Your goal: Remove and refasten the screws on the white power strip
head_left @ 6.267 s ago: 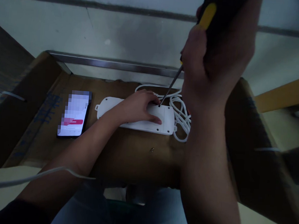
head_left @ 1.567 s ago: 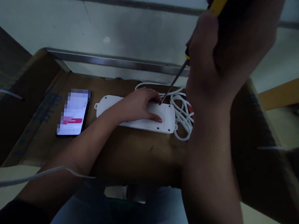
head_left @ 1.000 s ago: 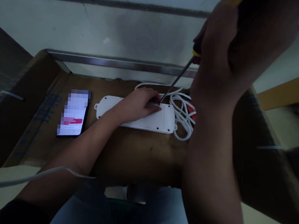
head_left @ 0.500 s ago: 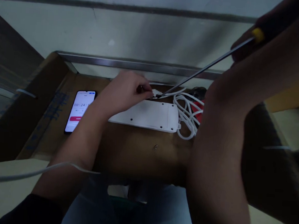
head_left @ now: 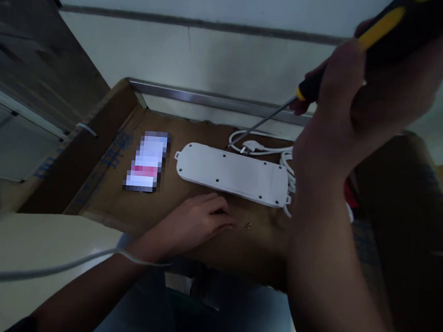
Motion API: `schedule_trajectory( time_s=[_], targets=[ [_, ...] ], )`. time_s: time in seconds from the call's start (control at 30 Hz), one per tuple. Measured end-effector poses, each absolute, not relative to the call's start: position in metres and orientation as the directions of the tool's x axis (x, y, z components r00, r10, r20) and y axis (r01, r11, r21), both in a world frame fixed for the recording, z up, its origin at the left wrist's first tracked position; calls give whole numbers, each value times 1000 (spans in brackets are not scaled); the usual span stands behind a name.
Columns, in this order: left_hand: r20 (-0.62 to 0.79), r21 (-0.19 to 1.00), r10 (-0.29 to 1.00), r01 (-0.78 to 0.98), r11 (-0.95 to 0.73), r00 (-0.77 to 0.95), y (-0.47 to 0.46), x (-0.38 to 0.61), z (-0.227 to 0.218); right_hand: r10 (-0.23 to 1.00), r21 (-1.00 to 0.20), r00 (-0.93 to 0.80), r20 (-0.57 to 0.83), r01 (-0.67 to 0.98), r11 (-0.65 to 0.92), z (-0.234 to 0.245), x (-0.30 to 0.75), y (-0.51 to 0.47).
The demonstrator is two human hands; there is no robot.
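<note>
Head view: screw (head_left: 248, 225) seen just right of left hand (head_left: 195, 221), fingers curled, grasp unclear; screwdriver (head_left: 379, 26) gripped in right hand (head_left: 346, 111), farther off.

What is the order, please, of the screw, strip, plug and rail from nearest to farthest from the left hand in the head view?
1. Screw, just right of the left hand, and strip, just beyond it: too close to call.
2. Plug, behind the strip.
3. Rail, at the far edge.
</note>
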State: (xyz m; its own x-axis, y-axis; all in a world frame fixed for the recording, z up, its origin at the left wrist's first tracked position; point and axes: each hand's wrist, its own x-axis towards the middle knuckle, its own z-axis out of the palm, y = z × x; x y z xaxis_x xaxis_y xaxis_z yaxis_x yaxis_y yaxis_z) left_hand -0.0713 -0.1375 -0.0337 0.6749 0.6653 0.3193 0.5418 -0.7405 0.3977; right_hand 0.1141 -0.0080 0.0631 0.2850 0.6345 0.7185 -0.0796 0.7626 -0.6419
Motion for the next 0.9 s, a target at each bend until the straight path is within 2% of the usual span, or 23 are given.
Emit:
schedule_trajectory(
  time_s=[0.1, 0.3, 0.47, 0.63, 0.73, 0.8, 0.87, 0.9],
  targets=[
    [284, 325, 643, 560, -763, 711, -136, -69, -31, 530, -586, 327, 783, 99, 804, 60, 110, -10],
    [273, 320, 647, 568, -759, 712, -136, -66, -33, 514, -554, 231, 826, 170, 815, 51, 109, -5],
    [298, 396, 660, 540, -743, 689, -132, -65, -34, 562, -585, 165, 811, 258, 769, 47, 114, -3],
    [271, 529, 698, 503, -684, 663, -134, -71, -29, 563, -587, 171, 809, 285, 758, 47, 114, -4],
    [383, 576, 767, 516, -634, 515, -123, -80, -15, 546, -564, 153, 823, 322, 760, 45, 117, 1],
    [480, 612, 823, 557, -561, 302, -100, -83, 0, 543, -553, 133, 829, 341, 761, 42, 118, 5],
    [587, 680, 807, 502, -534, 64, -67, -80, 14, 560, -558, 104, 822, 344, 755, 40, 118, 5],
    [559, 741, 829, 447, -501, 2, -49, -77, 19, 572, -563, 83, 816, 345, 751, 41, 117, 4]
  ],
)
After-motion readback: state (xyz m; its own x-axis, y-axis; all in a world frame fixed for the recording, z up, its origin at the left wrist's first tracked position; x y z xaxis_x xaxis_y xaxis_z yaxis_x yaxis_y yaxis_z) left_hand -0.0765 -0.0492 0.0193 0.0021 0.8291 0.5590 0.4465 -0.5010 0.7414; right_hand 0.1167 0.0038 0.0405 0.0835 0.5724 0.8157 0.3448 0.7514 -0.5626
